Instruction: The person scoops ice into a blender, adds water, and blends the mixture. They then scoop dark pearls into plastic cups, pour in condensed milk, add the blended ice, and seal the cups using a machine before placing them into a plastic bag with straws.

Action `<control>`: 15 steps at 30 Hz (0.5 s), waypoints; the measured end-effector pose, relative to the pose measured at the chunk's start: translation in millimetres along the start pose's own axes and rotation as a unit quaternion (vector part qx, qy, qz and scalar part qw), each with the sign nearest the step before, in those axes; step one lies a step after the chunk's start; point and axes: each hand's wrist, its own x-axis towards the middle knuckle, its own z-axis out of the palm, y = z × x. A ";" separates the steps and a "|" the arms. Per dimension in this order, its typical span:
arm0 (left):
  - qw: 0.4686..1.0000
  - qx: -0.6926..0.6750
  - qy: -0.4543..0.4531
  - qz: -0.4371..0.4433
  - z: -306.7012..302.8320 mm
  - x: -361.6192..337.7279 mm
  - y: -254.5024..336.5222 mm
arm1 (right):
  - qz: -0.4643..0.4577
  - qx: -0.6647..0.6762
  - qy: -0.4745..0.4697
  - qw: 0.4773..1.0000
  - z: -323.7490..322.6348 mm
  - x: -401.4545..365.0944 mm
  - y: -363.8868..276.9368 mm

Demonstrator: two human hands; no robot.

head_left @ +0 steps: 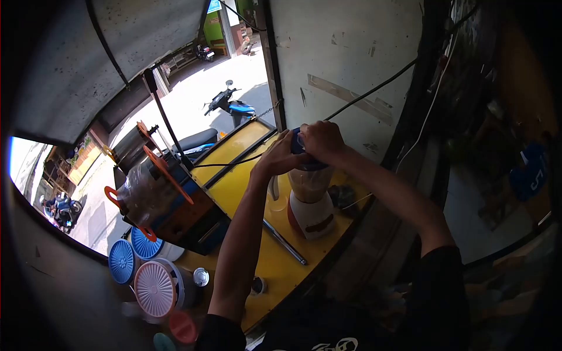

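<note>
By the right edge of the yellow counter stands the blender, left hand clasping its blue lid, right hand curled over it, where uneven pressure could tip the jar.

A motorbike stands outside beyond the yellow counter

The blender base looks smooth plastic, the rod shiny metal, the tabletop smooth and glossy.

Apparent "5" on blue cloth, shirt lettering illegible
</note>
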 end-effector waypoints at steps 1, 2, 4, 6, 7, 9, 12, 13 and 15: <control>1.000 -0.004 0.001 -0.007 4.5 -1.7 0.7 | -0.058 -0.038 0.027 0.997 3.0 -2.6 -0.9; 0.999 0.016 0.037 -0.012 7.2 -4.0 0.6 | -0.005 0.031 -0.030 0.999 1.4 6.1 8.4; 0.994 0.066 0.086 -0.008 9.9 -13.5 7.3 | 0.020 0.059 -0.055 0.997 -3.3 12.0 20.3; 0.991 0.093 0.100 -0.012 12.9 -7.8 3.2 | -0.060 -0.061 0.051 0.995 5.1 5.5 11.0; 0.987 0.118 0.108 -0.009 15.8 -5.6 2.9 | -0.061 -0.059 0.044 0.995 5.8 6.9 9.5; 0.991 0.098 0.087 -0.023 14.6 -7.0 4.7 | -0.063 0.059 -0.053 0.995 1.6 17.3 11.4; 0.980 0.145 0.137 -0.019 17.0 -15.4 9.6 | -0.057 0.066 -0.060 0.994 2.9 18.5 16.4; 0.979 0.146 0.143 -0.024 14.1 -13.4 8.6 | -0.136 -0.070 0.026 0.988 3.5 13.3 11.5; 0.983 0.125 0.133 -0.007 15.6 -13.1 9.8 | -0.198 -0.133 0.048 0.970 6.8 14.6 11.3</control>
